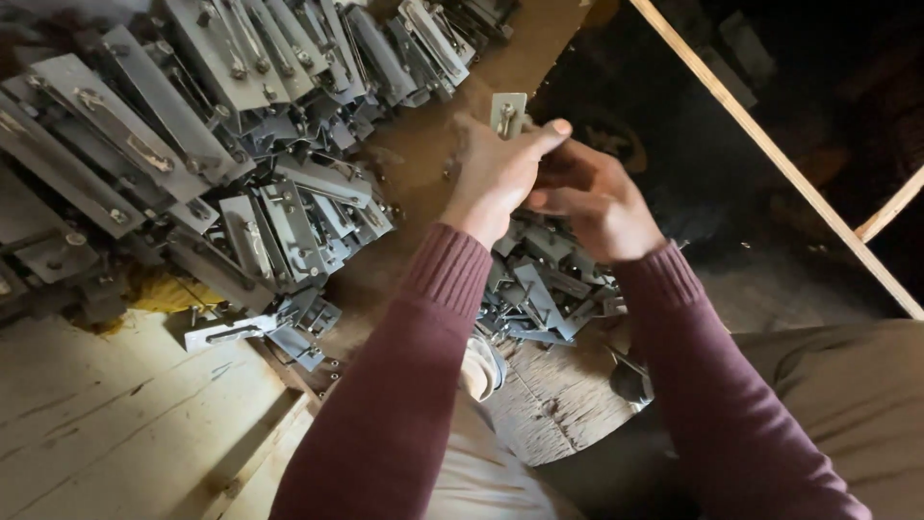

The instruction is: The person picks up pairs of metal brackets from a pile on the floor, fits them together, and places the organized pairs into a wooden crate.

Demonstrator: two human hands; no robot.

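**Grey metal latch plate held up between two hands**

Grey steel is filling most of the head view. The left hand [496, 173] is gripping a small metal plate [508, 113] with a bolt set on its face, the fingers wrapping round its lower part so that only the top end is showing above the knuckles. The plate is standing upright, above a small heap of parts [544, 284] that is lying on a worn wooden block [558, 400].

The right hand [592, 202] is curling in just beside the left hand, its fingers touching the left hand's fingers below the plate. Whether it is pinching a part of its own I cannot tell, because the left hand is hiding its fingertips. Both arms are wearing maroon sleeves [404, 385].

Left of the plate, a large stack of long latches [192, 125] is leaning in overlapping rows, reaching to the picture's upper edge. Below that stack, pale wooden boards [115, 424] are lying flat. Right of the plate, a thin wooden strip [770, 154] is running slantwise across a dark background. A tan trouser leg [847, 385] is showing below the strip, near the block.
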